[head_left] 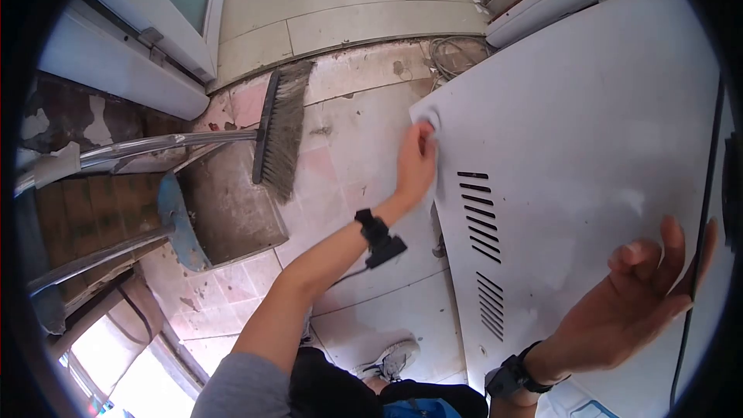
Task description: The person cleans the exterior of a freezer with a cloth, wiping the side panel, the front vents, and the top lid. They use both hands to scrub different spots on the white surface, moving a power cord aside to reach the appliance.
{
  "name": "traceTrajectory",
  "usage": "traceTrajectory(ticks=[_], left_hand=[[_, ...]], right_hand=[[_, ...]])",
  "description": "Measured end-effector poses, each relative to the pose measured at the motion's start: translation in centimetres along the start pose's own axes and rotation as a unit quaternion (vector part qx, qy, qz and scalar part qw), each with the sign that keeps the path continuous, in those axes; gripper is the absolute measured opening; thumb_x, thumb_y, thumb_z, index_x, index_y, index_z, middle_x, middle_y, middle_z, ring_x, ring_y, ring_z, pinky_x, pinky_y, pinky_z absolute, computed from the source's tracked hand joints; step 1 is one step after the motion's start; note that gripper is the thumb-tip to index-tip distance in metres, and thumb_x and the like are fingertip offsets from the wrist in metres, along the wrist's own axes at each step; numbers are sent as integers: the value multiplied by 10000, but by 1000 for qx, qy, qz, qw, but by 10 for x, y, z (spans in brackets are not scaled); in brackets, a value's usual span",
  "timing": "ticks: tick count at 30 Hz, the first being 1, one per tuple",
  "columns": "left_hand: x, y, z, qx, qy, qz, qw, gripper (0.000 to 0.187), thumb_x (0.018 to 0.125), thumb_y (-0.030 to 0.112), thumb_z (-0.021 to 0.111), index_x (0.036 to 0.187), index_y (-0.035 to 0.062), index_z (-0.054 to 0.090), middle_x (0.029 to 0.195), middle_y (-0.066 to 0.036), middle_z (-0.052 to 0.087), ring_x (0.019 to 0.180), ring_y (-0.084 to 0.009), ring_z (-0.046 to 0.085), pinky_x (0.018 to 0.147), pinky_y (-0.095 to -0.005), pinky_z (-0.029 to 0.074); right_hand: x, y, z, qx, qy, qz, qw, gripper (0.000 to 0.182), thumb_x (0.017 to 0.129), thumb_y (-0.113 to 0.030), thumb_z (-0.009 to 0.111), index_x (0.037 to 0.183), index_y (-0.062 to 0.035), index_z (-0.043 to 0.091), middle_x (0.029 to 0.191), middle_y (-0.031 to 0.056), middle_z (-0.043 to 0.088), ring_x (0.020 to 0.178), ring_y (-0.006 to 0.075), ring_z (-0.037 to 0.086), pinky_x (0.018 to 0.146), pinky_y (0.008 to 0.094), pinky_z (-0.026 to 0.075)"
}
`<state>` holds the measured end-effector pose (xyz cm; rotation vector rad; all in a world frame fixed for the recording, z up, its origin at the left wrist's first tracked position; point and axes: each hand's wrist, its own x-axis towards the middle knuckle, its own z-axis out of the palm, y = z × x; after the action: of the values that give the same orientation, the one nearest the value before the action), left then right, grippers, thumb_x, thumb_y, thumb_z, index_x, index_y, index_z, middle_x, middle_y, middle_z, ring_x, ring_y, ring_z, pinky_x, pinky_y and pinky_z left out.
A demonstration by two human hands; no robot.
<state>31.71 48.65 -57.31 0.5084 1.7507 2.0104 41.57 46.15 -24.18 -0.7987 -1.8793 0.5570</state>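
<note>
My left hand (418, 159) is closed at the upper left corner of a large white panel (573, 131) with black vent slots. Its fingertips are pressed together at the panel's surface; what they hold, if anything, is too small to make out. Over the panel's lower right part is my right hand (635, 302), palm up, fingers apart and partly curled, near a long dark edge. It holds nothing. Both wrists carry black strapped devices.
At the left a broom (282, 128) rests on the tiled floor beside a dustpan (224, 209). Coiled cable (457, 54) lies behind the panel's corner. A white door (155, 23) stands at the upper left. A shoe (398, 356) shows at the bottom.
</note>
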Motion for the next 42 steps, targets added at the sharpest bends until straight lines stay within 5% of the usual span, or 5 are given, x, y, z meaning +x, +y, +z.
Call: traceTrajectory(ticks=[21,25,34,38,42], left_hand=[[59,6,-10,-86,50,-188,977,208,826,-29,569,1012,56,528,901,-23,542,790,-115,488,737,-252,430],[-7,73,4,-73,-80,113,988,223,828,-28,570,1030,61,544,897,-20,525,817,-120,488,728,-251,425],[62,28,-3,-136,-5,-124,983,250,881,61,579,1117,60,495,990,-37,531,853,-92,464,741,-229,415],[9,114,8,-83,-118,135,980,211,892,51,560,1090,53,488,981,-18,513,862,-99,473,765,-245,428],[50,52,2,-53,-21,98,994,249,833,-27,569,1062,52,515,940,-46,527,829,-147,503,758,-260,426]], right_hand=[[-2,11,-6,-48,13,10,999,590,984,-485,277,1358,-51,416,1217,114,579,843,80,551,700,176,396],[-6,10,3,-17,51,37,998,576,986,-478,279,1348,-55,425,1218,117,580,848,88,553,701,180,397],[-1,12,-15,-37,23,1,999,564,986,-468,278,1327,-50,444,1238,116,573,842,100,555,742,191,402],[-4,17,-12,-9,65,42,997,547,986,-459,281,1296,-48,465,1274,125,550,895,121,550,795,200,397],[1,13,-7,27,92,31,995,543,986,-445,286,1296,-35,461,1319,137,517,935,150,543,823,212,398]])
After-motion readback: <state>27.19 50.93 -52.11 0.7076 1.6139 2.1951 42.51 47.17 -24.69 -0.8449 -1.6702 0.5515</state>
